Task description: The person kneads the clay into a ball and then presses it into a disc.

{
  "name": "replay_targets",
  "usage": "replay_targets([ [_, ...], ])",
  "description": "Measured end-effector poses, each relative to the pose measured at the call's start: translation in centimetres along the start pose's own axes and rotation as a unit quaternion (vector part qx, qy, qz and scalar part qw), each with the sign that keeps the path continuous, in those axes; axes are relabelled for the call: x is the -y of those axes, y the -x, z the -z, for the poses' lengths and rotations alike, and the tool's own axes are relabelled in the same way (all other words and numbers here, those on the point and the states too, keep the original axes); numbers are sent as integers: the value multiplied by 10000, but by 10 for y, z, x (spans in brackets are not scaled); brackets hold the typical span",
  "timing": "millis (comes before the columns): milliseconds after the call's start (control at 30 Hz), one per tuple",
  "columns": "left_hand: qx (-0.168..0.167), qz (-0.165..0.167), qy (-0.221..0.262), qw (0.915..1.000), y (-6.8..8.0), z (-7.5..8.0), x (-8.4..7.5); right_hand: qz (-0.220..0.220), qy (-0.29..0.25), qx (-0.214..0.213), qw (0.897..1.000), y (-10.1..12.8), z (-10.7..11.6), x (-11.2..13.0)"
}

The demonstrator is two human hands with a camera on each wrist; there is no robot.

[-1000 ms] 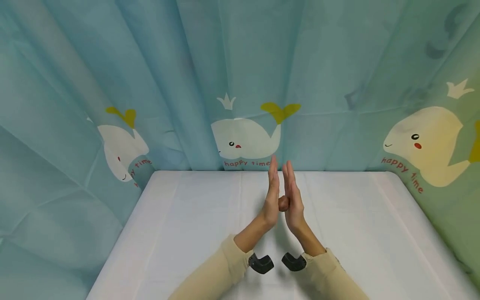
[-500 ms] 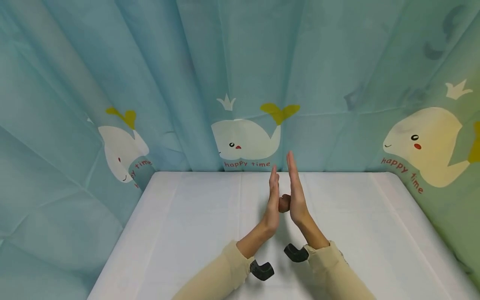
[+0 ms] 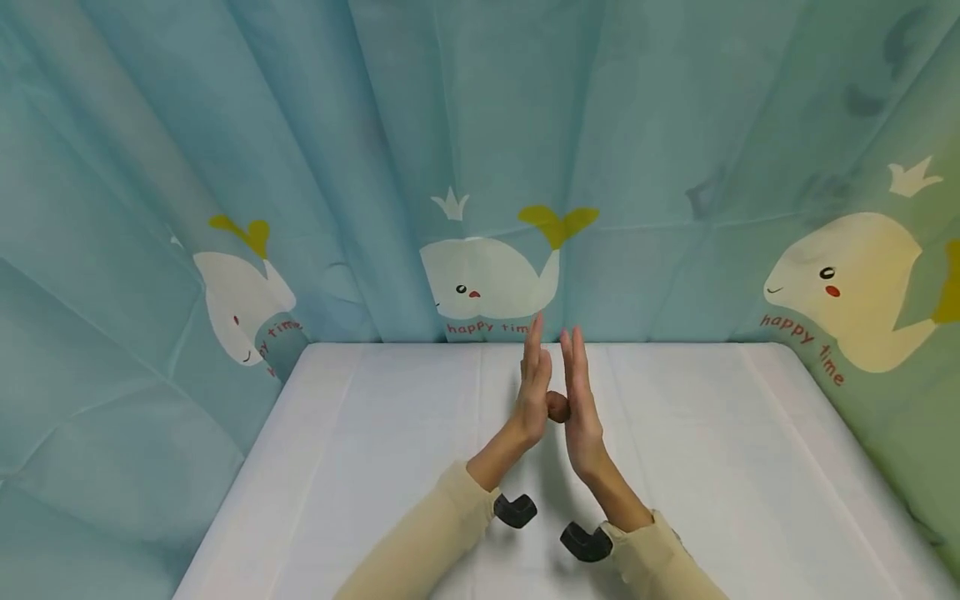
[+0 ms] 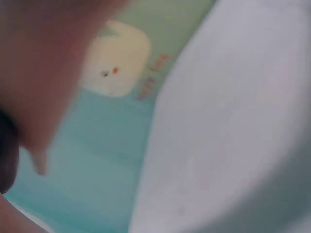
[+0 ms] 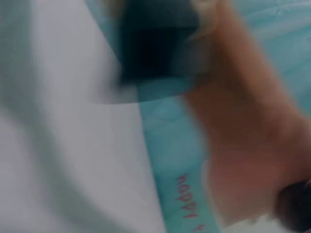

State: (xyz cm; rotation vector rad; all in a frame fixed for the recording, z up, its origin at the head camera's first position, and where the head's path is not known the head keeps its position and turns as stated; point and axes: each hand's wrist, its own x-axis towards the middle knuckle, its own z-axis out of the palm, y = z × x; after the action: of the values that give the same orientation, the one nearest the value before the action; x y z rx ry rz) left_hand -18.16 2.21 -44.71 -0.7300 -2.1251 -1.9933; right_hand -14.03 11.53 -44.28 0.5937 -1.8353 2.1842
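Observation:
Both hands stand upright over the middle of the white table (image 3: 375, 467), palms facing each other and fingers straight. A small brown lump (image 3: 557, 406) is pressed between the two palms. My left hand (image 3: 534, 379) reaches a little farther forward than my right hand (image 3: 579, 400). Cream sleeves cover both forearms, each with a black wrist camera (image 3: 516, 510) under it. The left wrist view is blurred, with the left hand (image 4: 43, 73) at the left and a dark shape at the frame's edge. The right wrist view is also blurred and shows the right hand (image 5: 243, 136).
A teal curtain (image 3: 300, 167) printed with white whales hangs round the table on the left, back and right. The table's white cover (image 4: 233, 121) lies flat, with its far edge against the curtain.
The palms have slid against each other: the left hand moved forward and the right hand drew back toward me. The brown lump stays between them.

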Motion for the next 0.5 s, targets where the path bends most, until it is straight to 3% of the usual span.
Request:
replay_targets([
  [133, 328, 160, 744, 9966, 16, -12, 3, -123, 455, -189, 9987, -12, 11, 2],
  [267, 267, 55, 1346, 9905, 23, -18, -11, -280, 184, -200, 9992, -16, 20, -6],
  [400, 33, -236, 989, 9948, 17, -14, -25, -356, -342, -54, 9988, -9, 17, -15],
  [500, 5, -465, 478, 9978, 7, -9, -26, -347, -467, 75, 9983, -1, 11, -17],
])
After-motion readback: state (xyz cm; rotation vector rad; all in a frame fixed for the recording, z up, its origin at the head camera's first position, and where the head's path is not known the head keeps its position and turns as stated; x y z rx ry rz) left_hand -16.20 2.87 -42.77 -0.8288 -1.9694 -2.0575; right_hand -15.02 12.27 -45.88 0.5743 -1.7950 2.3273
